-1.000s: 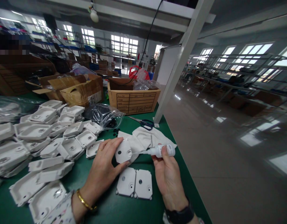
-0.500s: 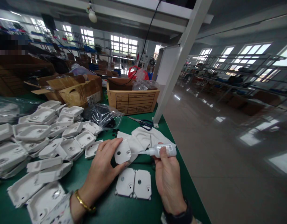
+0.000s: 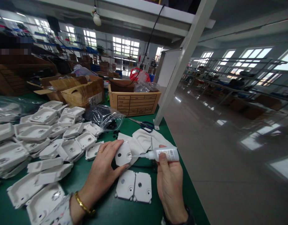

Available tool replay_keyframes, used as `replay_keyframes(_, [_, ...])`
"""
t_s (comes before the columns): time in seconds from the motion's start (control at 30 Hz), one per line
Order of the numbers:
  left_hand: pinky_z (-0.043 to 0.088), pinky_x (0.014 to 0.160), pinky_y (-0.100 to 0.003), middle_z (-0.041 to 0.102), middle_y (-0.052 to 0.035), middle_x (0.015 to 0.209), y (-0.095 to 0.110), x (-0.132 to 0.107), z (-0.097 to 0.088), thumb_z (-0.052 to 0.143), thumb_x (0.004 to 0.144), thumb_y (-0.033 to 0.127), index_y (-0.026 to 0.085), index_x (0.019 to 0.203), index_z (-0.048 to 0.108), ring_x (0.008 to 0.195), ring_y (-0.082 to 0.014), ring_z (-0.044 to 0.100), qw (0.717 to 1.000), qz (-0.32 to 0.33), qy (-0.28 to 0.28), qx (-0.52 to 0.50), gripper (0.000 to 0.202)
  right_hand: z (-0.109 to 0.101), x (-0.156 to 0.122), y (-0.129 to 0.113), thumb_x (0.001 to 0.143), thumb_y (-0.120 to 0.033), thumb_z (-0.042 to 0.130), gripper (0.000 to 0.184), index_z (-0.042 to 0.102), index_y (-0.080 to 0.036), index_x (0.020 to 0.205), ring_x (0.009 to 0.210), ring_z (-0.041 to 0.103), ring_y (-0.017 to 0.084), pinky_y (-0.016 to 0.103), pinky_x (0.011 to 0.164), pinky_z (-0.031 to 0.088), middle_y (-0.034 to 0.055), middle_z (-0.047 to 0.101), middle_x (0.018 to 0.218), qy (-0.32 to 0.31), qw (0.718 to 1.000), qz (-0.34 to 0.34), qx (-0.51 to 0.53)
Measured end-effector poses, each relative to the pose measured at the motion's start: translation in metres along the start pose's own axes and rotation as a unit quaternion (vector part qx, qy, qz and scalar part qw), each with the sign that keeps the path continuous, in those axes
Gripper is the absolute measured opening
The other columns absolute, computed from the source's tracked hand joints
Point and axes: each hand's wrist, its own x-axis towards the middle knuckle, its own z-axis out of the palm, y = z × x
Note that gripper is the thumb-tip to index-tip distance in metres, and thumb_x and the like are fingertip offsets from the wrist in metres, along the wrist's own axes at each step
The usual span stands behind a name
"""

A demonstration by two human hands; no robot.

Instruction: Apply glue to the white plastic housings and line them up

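Observation:
My left hand grips a white plastic cover by its edges, tilted up above the table, with a dark round hole and a smaller hole facing me. In my right hand is a clear squeeze bottle with a printed label, lying sideways. Its thin nozzle points left at the cover's small hole; whether the tip touches cannot be made out. Just below, two similar white covers lie side by side on the green table. A white cloth is spread behind the bottle.
Many white plastic housings are heaped on the left. Scissors and a clear bag of small black parts lie farther back. Cardboard boxes line the rear. A white metal post rises at the table's right edge.
The bottle has shifted slightly to the right, its nozzle tip drawing a little away from the cover. The left hand and its cover stay nearly where they were.

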Motion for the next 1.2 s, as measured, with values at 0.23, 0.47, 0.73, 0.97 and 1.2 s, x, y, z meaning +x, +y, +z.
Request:
replay_keyframes(0.23, [0.040, 0.098, -0.046, 0.052, -0.0076, 0.125, 0.002, 0.000, -0.003, 0.071, 0.074, 0.028, 0.022, 0.130, 0.036, 0.114, -0.0277, 0.045, 1.000, -0.001, 0.000, -0.003, 0.066, -0.002, -0.003, 0.000, 0.064, -0.039, 0.080, 0.042, 0.061, -0.015, 0.093, 0.083, 0.061, 0.021, 0.031, 0.077, 0.047, 0.0066, 0.066, 0.089, -0.039, 0.998, -0.048, -0.027])
replay_keyframes(0.47, [0.039, 0.100, -0.045, 0.050, -0.0079, 0.126, 0.002, -0.003, -0.002, 0.071, 0.074, 0.026, 0.022, 0.132, 0.032, 0.115, -0.0266, 0.044, 1.000, 0.017, -0.023, -0.008, 0.070, -0.004, -0.004, 0.000, 0.065, -0.040, 0.079, 0.040, 0.062, -0.015, 0.092, 0.082, 0.062, 0.021, 0.031, 0.075, 0.048, 0.0071, 0.067, 0.088, -0.047, 0.996, -0.066, -0.040])
replay_keyframes(0.73, [0.040, 0.100, -0.047, 0.051, -0.0086, 0.126, 0.002, -0.002, -0.002, 0.070, 0.075, 0.027, 0.023, 0.133, 0.033, 0.115, -0.0274, 0.046, 0.999, 0.020, -0.025, -0.011, 0.069, -0.008, -0.008, -0.003, 0.067, -0.037, 0.079, 0.036, 0.063, -0.014, 0.090, 0.077, 0.063, 0.022, 0.031, 0.069, 0.051, 0.0085, 0.067, 0.086, -0.056, 0.992, -0.081, -0.082])
replay_keyframes(0.97, [0.040, 0.100, -0.047, 0.051, -0.0093, 0.128, 0.001, -0.001, -0.002, 0.071, 0.075, 0.026, 0.022, 0.134, 0.033, 0.116, -0.0268, 0.046, 0.999, 0.034, -0.035, -0.018, 0.070, -0.010, -0.006, -0.009, 0.066, -0.034, 0.080, 0.034, 0.063, -0.015, 0.089, 0.075, 0.062, 0.020, 0.028, 0.065, 0.052, 0.0073, 0.066, 0.084, -0.082, 0.985, -0.106, -0.110])
replay_keyframes(1.2, [0.038, 0.103, -0.047, 0.049, -0.0087, 0.130, 0.002, -0.002, -0.003, 0.070, 0.075, 0.026, 0.021, 0.134, 0.034, 0.119, -0.0266, 0.042, 0.998, 0.038, -0.057, -0.016, 0.069, -0.013, -0.007, -0.006, 0.070, -0.032, 0.078, 0.033, 0.062, -0.017, 0.094, 0.081, 0.061, 0.020, 0.026, 0.066, 0.050, 0.0062, 0.064, 0.093, -0.091, 0.985, -0.100, -0.110])
